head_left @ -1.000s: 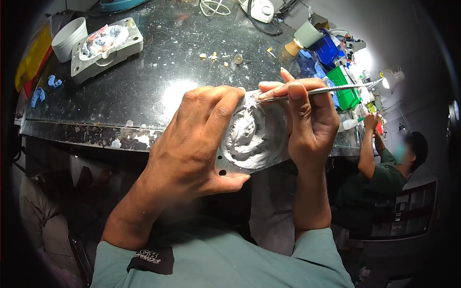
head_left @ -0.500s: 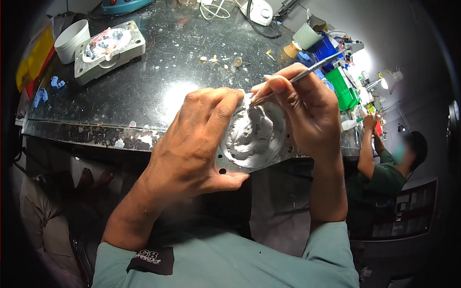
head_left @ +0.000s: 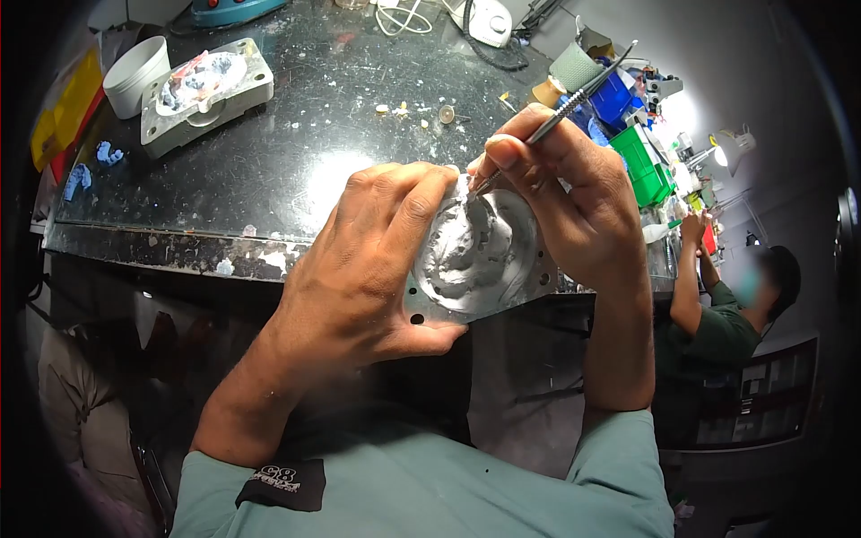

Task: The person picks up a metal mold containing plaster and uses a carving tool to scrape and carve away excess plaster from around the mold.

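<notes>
My left hand grips a metal dental flask half by its left side, thumb along the near edge and fingers over the far one. White plaster fills the flask's round cavity, its surface uneven with ridges and a hollow. Between the thumb and fingers of my right hand is a slim metal carving tool with a ribbed handle. Its handle points up and to the right. Its lower tip meets or nearly meets the plaster at the flask's far edge; exact contact is hard to see.
Another flask half with pink and white material lies at the back left beside a white cup. Blue scraps and small crumbs dot the black bench. Green and blue bins stand right, near a co-worker.
The carving tool has tipped more upright, its handle end rising. My right hand has turned slightly with it, while my left hand and the flask half stay in place.
</notes>
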Demonstrator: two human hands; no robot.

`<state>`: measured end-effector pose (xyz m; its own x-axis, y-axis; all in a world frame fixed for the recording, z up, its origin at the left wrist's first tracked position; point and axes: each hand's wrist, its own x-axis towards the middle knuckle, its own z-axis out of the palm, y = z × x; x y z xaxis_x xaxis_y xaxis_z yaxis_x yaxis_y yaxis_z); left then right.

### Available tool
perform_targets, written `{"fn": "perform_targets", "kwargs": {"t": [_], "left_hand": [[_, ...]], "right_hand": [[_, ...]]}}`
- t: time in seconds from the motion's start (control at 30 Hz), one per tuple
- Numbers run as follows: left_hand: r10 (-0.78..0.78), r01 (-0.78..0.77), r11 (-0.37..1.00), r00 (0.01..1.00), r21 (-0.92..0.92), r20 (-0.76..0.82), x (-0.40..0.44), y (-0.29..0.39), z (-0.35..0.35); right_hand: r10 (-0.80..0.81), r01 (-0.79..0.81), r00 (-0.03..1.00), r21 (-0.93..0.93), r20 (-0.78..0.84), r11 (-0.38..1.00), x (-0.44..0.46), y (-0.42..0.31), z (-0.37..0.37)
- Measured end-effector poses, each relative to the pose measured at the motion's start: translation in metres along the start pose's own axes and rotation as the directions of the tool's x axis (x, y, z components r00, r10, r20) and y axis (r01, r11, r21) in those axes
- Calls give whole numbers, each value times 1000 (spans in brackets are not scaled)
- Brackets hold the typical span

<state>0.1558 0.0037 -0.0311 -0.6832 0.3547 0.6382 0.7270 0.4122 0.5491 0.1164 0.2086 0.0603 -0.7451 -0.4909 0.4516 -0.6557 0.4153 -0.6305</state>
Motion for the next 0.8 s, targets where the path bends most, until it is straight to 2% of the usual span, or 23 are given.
{"fn": "perform_targets", "kwargs": {"t": [0.17, 0.27, 0.37, 0.47, 0.57, 0.73, 0.8], "left_hand": [[-11, 11, 1000, 1000, -7, -1, 0, 1, 0], [-18, 18, 1000, 1000, -19, 0, 0, 1, 0], [-25, 25, 999, 1000, -20, -3, -1, 0, 0], [-2, 2, 1000, 1000, -14, -10, -1, -1, 1], [-13, 13, 1000, 1000, -12, -3, -1, 0, -1], [-18, 18, 1000, 1000, 2, -1, -1, 0, 1], [-10, 10, 1000, 1000, 10, -2, 0, 0, 0]], "right_hand": [[63, -64, 997, 29, 52, 998, 0, -4, -3], [155, -155, 988, 72, 9, 985, 0, -6, 1], [149, -150, 989, 39, 10, 988, 0, -8, 4], [150, -148, 989, 144, -6, 978, -2, 5, 3], [13, 10, 996, 240, -94, 971, -9, 23, 6], [-51, 52, 998, 34, -24, 998, -12, 17, 4], [-118, 119, 993, 87, -16, 989, -9, 18, 3]]}}
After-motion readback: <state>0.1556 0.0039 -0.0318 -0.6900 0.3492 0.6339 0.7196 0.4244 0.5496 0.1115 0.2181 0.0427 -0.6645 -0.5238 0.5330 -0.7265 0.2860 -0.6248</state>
